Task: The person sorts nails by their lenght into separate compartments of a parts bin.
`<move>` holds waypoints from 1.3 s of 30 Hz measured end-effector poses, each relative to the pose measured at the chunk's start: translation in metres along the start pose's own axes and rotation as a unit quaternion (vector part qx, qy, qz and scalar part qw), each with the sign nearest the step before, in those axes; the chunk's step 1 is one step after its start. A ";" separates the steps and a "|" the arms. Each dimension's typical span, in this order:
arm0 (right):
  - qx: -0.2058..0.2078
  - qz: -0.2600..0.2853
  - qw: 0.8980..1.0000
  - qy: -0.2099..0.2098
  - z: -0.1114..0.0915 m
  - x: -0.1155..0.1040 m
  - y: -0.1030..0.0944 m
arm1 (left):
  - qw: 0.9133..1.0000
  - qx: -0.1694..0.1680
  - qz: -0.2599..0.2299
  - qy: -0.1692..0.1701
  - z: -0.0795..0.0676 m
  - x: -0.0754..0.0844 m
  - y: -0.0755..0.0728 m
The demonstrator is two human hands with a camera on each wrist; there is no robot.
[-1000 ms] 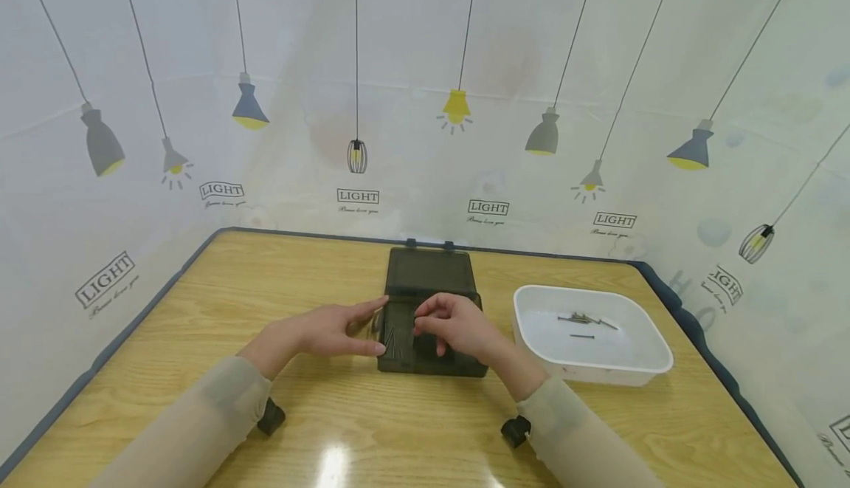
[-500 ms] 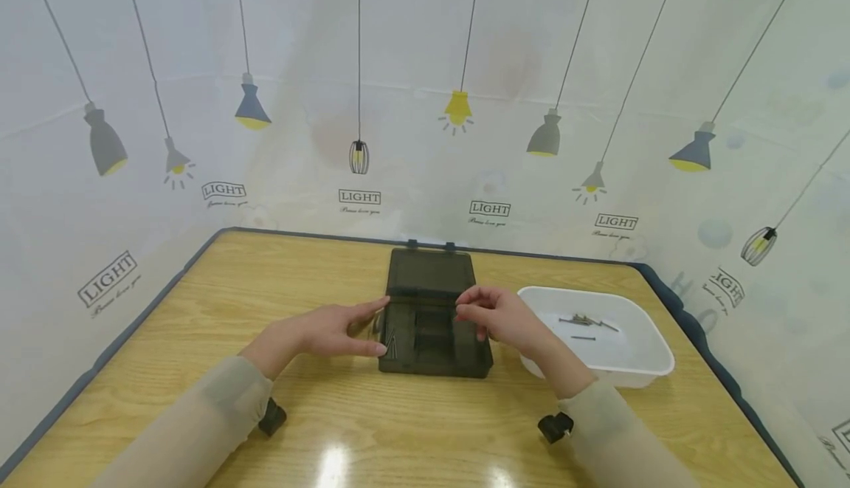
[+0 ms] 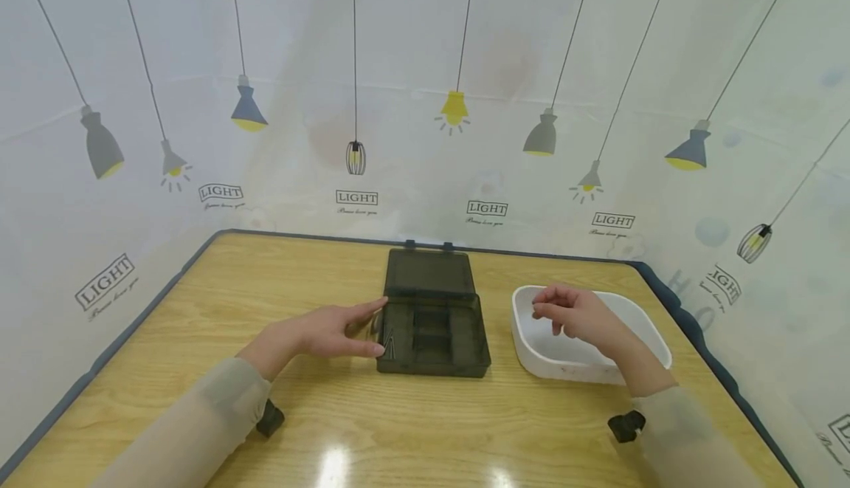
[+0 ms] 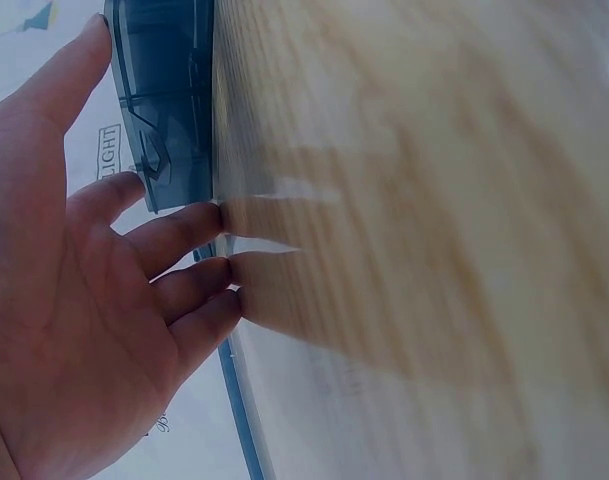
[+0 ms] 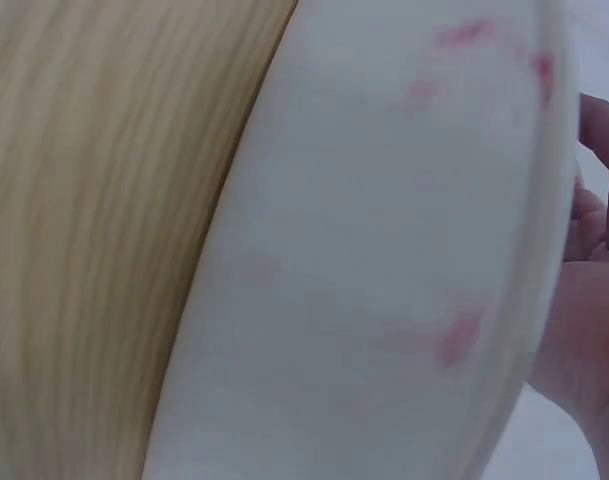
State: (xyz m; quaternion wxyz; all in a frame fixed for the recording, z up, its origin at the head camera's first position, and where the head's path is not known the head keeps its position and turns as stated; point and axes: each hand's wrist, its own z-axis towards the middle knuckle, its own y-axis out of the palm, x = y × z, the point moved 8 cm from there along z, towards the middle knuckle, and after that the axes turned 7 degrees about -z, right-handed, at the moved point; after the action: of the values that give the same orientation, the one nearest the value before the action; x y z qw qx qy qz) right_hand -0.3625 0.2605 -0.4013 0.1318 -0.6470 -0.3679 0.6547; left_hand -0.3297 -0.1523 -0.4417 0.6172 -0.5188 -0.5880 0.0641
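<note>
My left hand point(image 3: 332, 329) rests against the left side of a dark, see-through compartment box point(image 3: 470, 359), thumb and fingers spread. In the left wrist view, the thumb touches the box's upper edge and several fingertips touch the wooden table. The box's lid point(image 3: 430, 272) lies folded back. Thin nails or screws point(image 3: 389, 348) lie in its left compartment. Over the white plastic tray point(image 3: 564, 370), my right hand point(image 3: 584, 318) hovers with loosely bent fingers; I see nothing held in it. It hides the middle of the tray's floor.
The wooden table point(image 3: 319, 414) bears the box at the middle and the tray to its right. Close behind stands a pale curtain point(image 3: 412, 45) printed with lamps. Dark trim point(image 3: 690, 333) runs along the table's right edge.
My right hand has moved right, from above the box to over the tray, and now covers the small metal pieces seen there before. My left hand has stayed in place.
</note>
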 end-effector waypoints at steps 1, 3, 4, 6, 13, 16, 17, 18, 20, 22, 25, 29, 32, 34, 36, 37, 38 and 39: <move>-0.003 -0.007 1.000 0.003 -0.002 0.007 -0.005 | 1.000 0.001 -0.001 0.000 0.000 0.000 0.000; -0.005 -0.019 1.000 0.015 -0.004 0.021 -0.014 | 1.000 0.000 -0.003 -0.001 0.000 -0.001 0.000; -0.007 -0.025 0.999 0.018 -0.005 0.027 -0.019 | 1.000 0.000 -0.005 -0.002 0.000 -0.001 0.000; -0.012 -0.037 0.999 0.021 -0.007 0.039 -0.026 | 1.000 0.000 -0.007 -0.002 0.000 -0.001 0.000; -0.012 -0.061 0.996 0.059 -0.011 0.074 -0.044 | 1.000 0.001 -0.013 -0.004 0.001 -0.003 0.001; -0.019 -0.067 0.995 0.068 -0.012 0.083 -0.047 | 1.000 0.001 -0.013 0.000 0.002 -0.002 0.000; -0.020 -0.068 0.995 0.072 -0.012 0.085 -0.048 | 1.000 0.002 -0.011 -0.001 0.002 -0.002 0.000; -0.023 -0.071 0.994 0.076 -0.012 0.087 -0.049 | 1.000 0.001 -0.010 0.000 0.002 -0.002 0.000; -0.026 -0.077 0.993 0.086 -0.012 0.090 -0.049 | 1.000 0.000 -0.009 0.001 0.003 -0.002 0.001; -0.025 -0.092 0.991 0.096 -0.011 0.093 -0.048 | 1.000 -0.001 -0.009 0.003 0.004 -0.002 0.001; -0.025 -0.115 0.988 0.105 -0.010 0.094 -0.046 | 1.000 -0.002 -0.011 0.002 0.004 -0.003 0.002; -0.031 -0.137 0.986 0.093 -0.008 0.095 -0.043 | 1.000 -0.002 -0.010 -0.002 0.004 -0.004 0.002; -0.036 -0.148 0.985 0.087 -0.006 0.097 -0.042 | 1.000 -0.001 -0.006 -0.003 0.003 -0.004 0.003; -0.039 -0.151 0.984 0.087 -0.006 0.099 -0.041 | 1.000 -0.001 -0.003 -0.004 0.003 -0.004 0.003; -0.039 -0.150 0.983 0.095 -0.005 0.102 -0.041 | 1.000 -0.002 -0.005 -0.001 0.003 -0.004 0.003; -0.039 -0.149 0.983 0.099 -0.005 0.103 -0.041 | 1.000 -0.001 -0.004 -0.002 0.003 -0.004 0.002; -0.039 -0.148 0.983 0.101 -0.004 0.104 -0.041 | 1.000 -0.001 -0.004 -0.002 0.002 -0.004 0.002; -0.038 -0.146 0.983 0.104 -0.004 0.104 -0.041 | 1.000 -0.001 -0.004 -0.003 0.002 -0.004 0.002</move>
State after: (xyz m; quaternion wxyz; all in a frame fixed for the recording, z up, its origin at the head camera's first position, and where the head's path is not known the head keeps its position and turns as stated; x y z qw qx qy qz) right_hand -0.3846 0.3577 -0.4523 0.2389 -0.6551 -0.4675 0.5433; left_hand -0.3317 -0.1530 -0.4460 0.6154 -0.5171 -0.5916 0.0624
